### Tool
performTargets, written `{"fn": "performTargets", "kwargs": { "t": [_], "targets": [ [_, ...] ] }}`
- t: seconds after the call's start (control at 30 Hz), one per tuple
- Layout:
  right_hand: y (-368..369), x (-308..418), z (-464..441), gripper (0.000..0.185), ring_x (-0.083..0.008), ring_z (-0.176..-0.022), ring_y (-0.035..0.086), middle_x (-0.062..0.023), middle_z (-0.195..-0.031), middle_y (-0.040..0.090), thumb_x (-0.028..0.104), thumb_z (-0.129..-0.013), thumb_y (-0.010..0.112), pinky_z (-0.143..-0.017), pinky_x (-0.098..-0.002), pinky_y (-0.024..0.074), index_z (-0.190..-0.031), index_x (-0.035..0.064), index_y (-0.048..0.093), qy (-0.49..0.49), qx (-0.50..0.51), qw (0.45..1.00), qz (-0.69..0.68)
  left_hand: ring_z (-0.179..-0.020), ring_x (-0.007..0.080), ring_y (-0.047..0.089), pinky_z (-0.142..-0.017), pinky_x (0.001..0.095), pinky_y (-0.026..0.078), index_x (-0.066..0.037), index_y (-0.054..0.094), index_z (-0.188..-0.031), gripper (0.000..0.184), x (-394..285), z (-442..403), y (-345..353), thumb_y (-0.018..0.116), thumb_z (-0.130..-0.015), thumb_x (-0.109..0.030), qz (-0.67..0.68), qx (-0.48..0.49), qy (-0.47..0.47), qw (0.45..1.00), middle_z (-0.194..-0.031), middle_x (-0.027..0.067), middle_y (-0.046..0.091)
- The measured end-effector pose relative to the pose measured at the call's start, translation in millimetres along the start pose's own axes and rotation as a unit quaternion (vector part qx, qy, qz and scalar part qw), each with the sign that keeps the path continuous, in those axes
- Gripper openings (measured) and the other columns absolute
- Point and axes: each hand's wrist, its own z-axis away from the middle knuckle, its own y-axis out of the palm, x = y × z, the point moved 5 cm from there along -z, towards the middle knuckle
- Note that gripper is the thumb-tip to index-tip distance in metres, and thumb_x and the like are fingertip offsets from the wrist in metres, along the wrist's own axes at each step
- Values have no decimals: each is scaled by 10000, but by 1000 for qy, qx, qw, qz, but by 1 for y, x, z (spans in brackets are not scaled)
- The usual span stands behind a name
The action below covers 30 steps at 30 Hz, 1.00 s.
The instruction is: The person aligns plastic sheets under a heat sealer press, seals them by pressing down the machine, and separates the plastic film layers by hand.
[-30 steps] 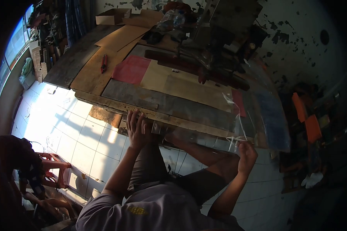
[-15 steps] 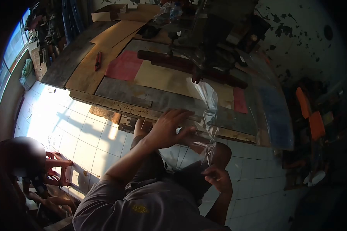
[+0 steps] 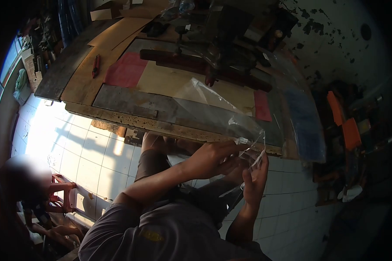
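Both hands are together right of center, at the front edge of the desk point(image 3: 117, 117). Left hand point(image 3: 215, 158): extended across the body, fingers bent inward, holding the lower end of a clear plastic sheet point(image 3: 237, 122); fingertips partly lost in glare. Right hand point(image 3: 255, 178): upright just beside the left, thumb set apart from the raised fingers, plastic folds at the fingertips; cannot tell whether it grips them.

Position of plastic sheet: center to right of center, slanting from the hands up and leftward over the desk, its bright creased edge running across a cream sheet point(image 3: 165, 82). Contact with the surface below cannot be judged.

Desk: gray plate point(image 3: 135, 98) beneath the cream sheet; pink paper point(image 3: 124, 71) at the cream sheet's left end, smaller pink piece point(image 3: 262, 105) at its right. Dark red bar point(image 3: 196, 65) spans above, upper center. Red cutter point(image 3: 96, 66) on brown board, upper left of the frame; cardboard point(image 3: 122, 32) farther up. Bluish sheet point(image 3: 307, 122) at the desk's right end.

Surroundings: red stool point(image 3: 62, 191) and another person point(image 3: 41, 217), lower left; orange pieces point(image 3: 352, 133), right.
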Motion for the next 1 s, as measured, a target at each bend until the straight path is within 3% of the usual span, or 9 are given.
{"fn": "performTargets", "kwargs": {
  "t": [0.07, 0.17, 0.27, 0.37, 0.5, 0.57, 0.7, 0.77, 1.0],
  "targets": [
    [-2, -10, -1, 840, -334, -1439, 462, -231, -1557, 433, 322, -980, 749, -1181, -488, 380, -1589, -35, 292, 37, -12, 999, -6, -881, 272, 751, -720, 368, 603, -60, 638, -1400, 497, 0, 3, 1, 713, -910, -23, 0, -15, 10, 1000, -1051, 118, 730],
    [-3, -17, 0, 736, -295, -1355, 544, -209, -1507, 500, 231, -990, 728, -1118, -443, 457, -1555, -53, 352, 21, -37, 999, 3, -1020, 291, 733, -856, 396, 591, -67, 618, -1420, 520, 7, 9, 3, 727, -912, -70, -5, 21, -26, 999, -1213, 139, 711],
    [-3, -15, 1, 708, -278, -1336, 557, -193, -1488, 517, 213, -992, 727, -1096, -423, 477, -1547, -48, 375, 31, -21, 999, -10, -1333, 343, 595, -1101, 491, 475, -86, 587, -1452, 590, 2, 7, 2, 771, -898, -167, -59, 19, 42, 997, -1426, 154, 620],
    [-8, -15, 6, 659, -262, -1308, 567, -174, -1446, 553, 194, -994, 727, -1072, -404, 486, -1531, -34, 421, -14, -21, 999, 31, -1560, 375, 313, -1232, 588, 279, -107, 632, -1349, 496, 0, 7, 4, 775, -898, -254, -47, 71, 60, 995, -1612, 187, 438],
    [-24, -21, 16, 567, -254, -1262, 572, -155, -1379, 609, 155, -992, 726, -1017, -374, 492, -1491, -11, 515, -58, -9, 978, 199, -1615, 346, 163, -1277, 631, 108, -133, 633, -1352, 572, 2, 6, 6, 741, -905, -471, -110, 68, 106, 986, -1725, 156, 242],
    [-24, -22, 19, 501, -257, -1253, 567, -150, -1355, 631, 130, -989, 719, -1005, -368, 483, -1449, -3, 572, -37, -8, 981, 190, -1619, 339, 148, -1284, 634, 56, -148, 637, -1349, 598, 1, 5, 4, 709, -908, -546, -132, 60, 134, 980, -1746, 131, 193],
    [-15, -3, 17, 430, -267, -1226, 567, -137, -1327, 660, 98, -990, 703, -1027, -387, 454, -1405, 11, 635, -69, 9, 967, 243, -1620, 339, 141, -1290, 625, 22, -189, 622, -1358, 631, 8, 9, 13, 684, -901, -620, -198, 88, 171, 961, -1744, 111, 206],
    [-12, 2, 16, 430, -258, -1177, 634, -158, -1289, 667, 101, -1020, 672, -1006, -371, 499, -1416, -47, 590, -115, 24, 954, 277, -1620, 339, 137, -1290, 628, 11, -213, 606, -1375, 653, 9, 10, 17, 683, -893, -647, -215, 84, 186, 955, -1744, 107, 203],
    [-7, 3, 15, 408, -247, -1061, 675, -164, -1171, 678, 75, -1025, 656, -896, -355, 534, -1403, -66, 595, -154, 40, 927, 339, -1616, 342, 142, -1240, 749, -1, -241, 502, -1389, 681, 12, 13, 18, 645, -904, -699, -253, 50, 203, 945, -1742, 81, 206]
  ]
}}
